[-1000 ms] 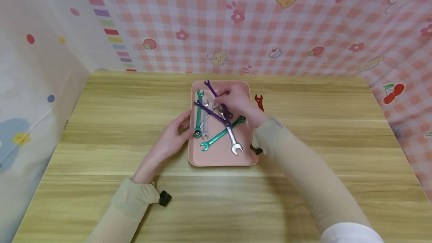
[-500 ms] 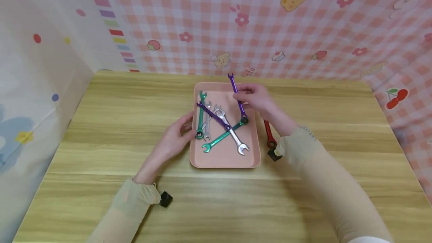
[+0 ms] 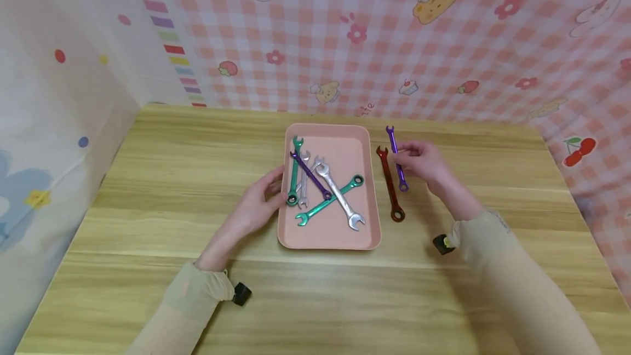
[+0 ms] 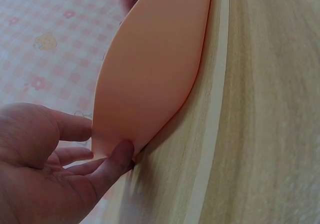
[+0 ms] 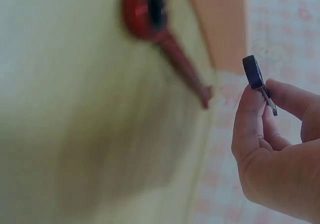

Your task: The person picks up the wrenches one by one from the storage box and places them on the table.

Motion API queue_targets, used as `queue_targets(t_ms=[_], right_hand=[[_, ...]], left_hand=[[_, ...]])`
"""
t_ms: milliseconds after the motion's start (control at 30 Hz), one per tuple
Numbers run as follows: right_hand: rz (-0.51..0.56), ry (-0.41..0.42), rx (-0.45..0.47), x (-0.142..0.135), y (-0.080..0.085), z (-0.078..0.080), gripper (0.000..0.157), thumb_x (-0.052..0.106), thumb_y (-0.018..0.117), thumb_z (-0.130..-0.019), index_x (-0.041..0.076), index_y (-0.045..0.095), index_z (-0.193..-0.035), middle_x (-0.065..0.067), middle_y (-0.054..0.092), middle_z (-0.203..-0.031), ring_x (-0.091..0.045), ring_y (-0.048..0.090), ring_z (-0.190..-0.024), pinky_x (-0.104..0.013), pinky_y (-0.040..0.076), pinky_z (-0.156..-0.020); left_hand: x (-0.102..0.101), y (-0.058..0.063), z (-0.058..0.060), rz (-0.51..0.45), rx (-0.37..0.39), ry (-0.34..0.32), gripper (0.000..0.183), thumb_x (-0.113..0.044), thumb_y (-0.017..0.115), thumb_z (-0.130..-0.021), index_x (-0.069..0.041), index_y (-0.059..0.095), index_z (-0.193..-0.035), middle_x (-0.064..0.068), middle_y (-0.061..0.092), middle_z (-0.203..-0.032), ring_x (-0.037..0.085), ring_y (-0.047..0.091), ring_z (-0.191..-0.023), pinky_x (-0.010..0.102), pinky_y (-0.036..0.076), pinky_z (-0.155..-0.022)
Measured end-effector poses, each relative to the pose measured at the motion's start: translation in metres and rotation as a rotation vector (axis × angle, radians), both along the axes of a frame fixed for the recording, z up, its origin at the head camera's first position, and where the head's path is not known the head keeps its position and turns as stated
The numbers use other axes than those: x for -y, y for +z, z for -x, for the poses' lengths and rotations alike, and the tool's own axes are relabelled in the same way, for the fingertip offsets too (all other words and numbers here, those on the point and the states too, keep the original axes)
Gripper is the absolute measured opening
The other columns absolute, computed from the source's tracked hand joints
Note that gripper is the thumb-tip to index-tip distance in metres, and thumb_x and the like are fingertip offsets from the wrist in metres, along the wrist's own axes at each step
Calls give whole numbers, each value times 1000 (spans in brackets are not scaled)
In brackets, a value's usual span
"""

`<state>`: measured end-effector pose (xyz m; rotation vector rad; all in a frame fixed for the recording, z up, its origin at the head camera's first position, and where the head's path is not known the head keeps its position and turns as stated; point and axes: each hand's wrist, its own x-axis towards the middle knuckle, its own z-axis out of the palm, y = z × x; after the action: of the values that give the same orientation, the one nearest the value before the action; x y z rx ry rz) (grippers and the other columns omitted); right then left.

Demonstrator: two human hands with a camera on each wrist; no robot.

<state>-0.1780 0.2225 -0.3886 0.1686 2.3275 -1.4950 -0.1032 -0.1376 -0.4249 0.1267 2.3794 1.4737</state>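
My right hand (image 3: 426,164) pinches a purple combination wrench (image 3: 396,160) by its shank, to the right of a red combination wrench (image 3: 389,182) lying on the table. In the right wrist view, the purple wrench (image 5: 252,72) shows end-on between thumb and fingers, with the red wrench (image 5: 176,56) beyond. My left hand (image 3: 256,201) touches the left side of a pink tray (image 3: 329,241); in the left wrist view, its fingertips rest against the tray wall (image 4: 150,58). Inside lie green wrenches (image 3: 320,208), another purple wrench (image 3: 311,174) and several silver wrenches (image 3: 342,196), some crossing each other.
The wooden table (image 3: 315,300) ends at the back against a pink checked cloth (image 3: 296,26). A pale cloth (image 3: 64,114) hangs at the left. Small black cameras sit at the left wrist (image 3: 241,293) and the right wrist (image 3: 442,244).
My right hand has lifted the purple wrench out of the tray and carried it right, past the red wrench. My left hand has stayed at the tray's side.
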Motion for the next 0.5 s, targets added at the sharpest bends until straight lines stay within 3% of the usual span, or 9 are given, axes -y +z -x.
queue_targets(t_ms=[200, 500], right_hand=[[-52, 12, -6, -23, -19, -7, 48, 12, 64, -103, -15, 52, -141, 21, 64, -82, 7, 63, -78, -12, 58, -73], [-252, 23, -27, -30, -30, -12, 44, 16, 72, -99, -11, 60, -132, 5, 69, -93, 2, 60, -75, -12, 56, -66]], left_hand=[[0, 0, -1, 11, 6, 4, 66, -13, 54, -108, -12, 27, -167, 19, 41, -168, 37, 50, -151, 50, 44, -126], [0, 0, 0, 15, 10, 7, 65, -12, 54, -108, -12, 28, -167, 19, 42, -168, 37, 50, -151, 50, 43, -127]])
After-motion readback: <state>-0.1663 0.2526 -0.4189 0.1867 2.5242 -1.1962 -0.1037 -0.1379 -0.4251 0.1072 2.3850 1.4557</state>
